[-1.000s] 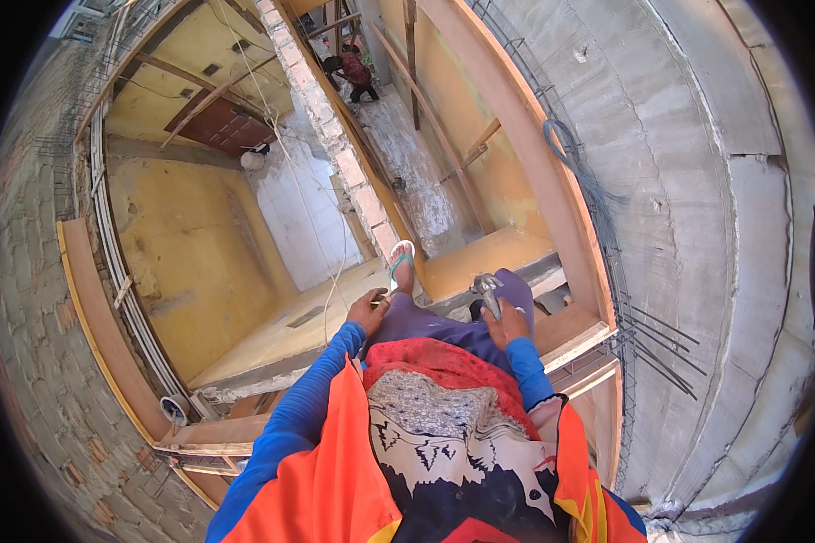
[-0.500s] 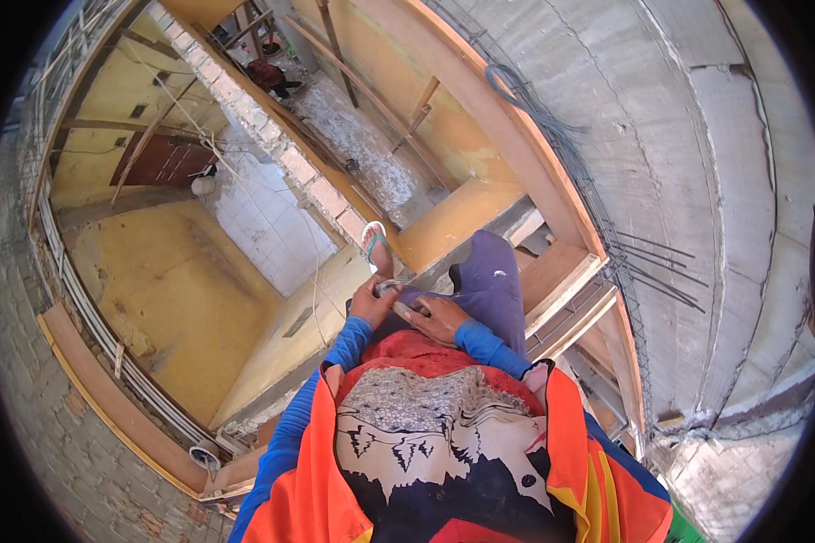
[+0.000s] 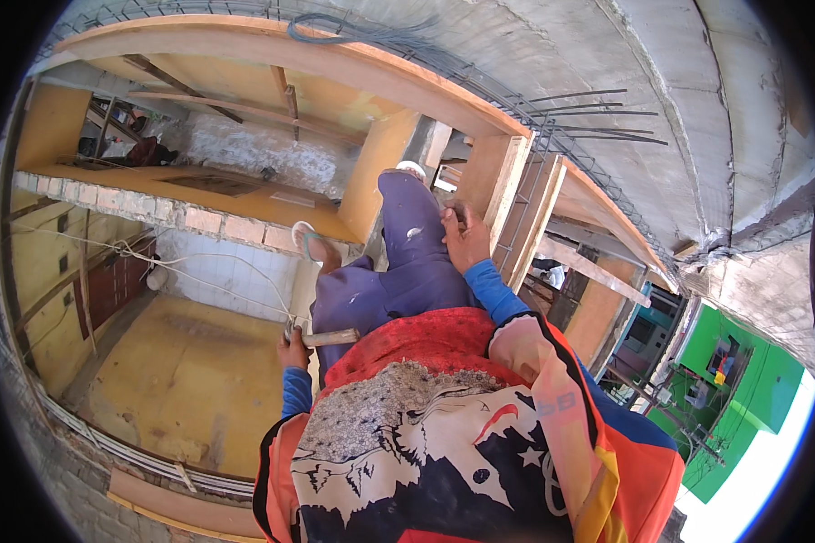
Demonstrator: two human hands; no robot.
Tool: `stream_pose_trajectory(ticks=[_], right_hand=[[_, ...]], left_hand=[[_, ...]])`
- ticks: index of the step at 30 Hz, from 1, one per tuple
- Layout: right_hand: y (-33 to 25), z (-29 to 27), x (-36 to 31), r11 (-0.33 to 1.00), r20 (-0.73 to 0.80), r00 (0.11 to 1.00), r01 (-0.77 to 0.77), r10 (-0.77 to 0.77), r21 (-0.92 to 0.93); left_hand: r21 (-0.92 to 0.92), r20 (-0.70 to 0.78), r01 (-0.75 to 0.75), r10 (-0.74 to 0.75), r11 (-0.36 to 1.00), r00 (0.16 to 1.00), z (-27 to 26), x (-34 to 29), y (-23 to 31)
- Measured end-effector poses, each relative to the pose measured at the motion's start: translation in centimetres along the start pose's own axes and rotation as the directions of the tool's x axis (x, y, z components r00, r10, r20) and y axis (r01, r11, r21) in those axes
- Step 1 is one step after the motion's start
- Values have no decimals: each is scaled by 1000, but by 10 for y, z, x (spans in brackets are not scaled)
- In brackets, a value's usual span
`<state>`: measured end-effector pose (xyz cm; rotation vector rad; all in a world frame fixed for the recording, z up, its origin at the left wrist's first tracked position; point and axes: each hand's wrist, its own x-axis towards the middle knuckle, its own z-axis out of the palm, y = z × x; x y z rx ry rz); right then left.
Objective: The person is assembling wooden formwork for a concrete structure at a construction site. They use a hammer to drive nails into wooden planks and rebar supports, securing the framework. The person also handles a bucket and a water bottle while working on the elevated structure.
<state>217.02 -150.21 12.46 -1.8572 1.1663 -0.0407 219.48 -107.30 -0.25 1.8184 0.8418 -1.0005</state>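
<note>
My left hand (image 3: 294, 349) is closed on a hammer beside my left thigh. The hammer's pale wooden handle (image 3: 331, 338) points right across my lap, and its metal head shows only in part above my fingers. My right hand (image 3: 465, 239) is beside my right knee, close to a wooden formwork board (image 3: 491, 185). Its fingers are slightly bent and apart, with nothing visible in them. Purple trousers (image 3: 417, 240) cover my legs, and a sandalled foot (image 3: 315, 244) rests by the top of a brick wall (image 3: 213, 222).
Rooms with yellow walls (image 3: 181, 380) drop away below on the left. Loose cable (image 3: 186, 261) hangs across the opening. Rebar ends (image 3: 598, 113) stick out past the formwork at the right. A grey sheet roof (image 3: 552, 45) lies beyond; a green building (image 3: 743, 380) stands far right.
My hands, together over my lap before, have parted. The left moved down-left with the hammer; the right moved up-right beside the board. My view and body have turned rightward.
</note>
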Motion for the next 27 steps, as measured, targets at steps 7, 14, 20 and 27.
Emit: stream_pose_trajectory(ticks=[7,14,20,27], right_hand=[[163,-59,109,944,-279,957,-25,-73,-330],[245,-110,241,724,-467,879,-257,-101,-640],[282,-109,293,810,-534,827,-187,-175,-555],[258,-104,257,752,-554,822,-282,-131,-596]], left_hand=[[190,-85,-279,299,941,951,61,4,10],[293,-261,-136,216,946,941,146,-4,13],[315,-355,-76,192,946,915,208,1,25],[199,-492,-87,176,976,853,255,1,19]])
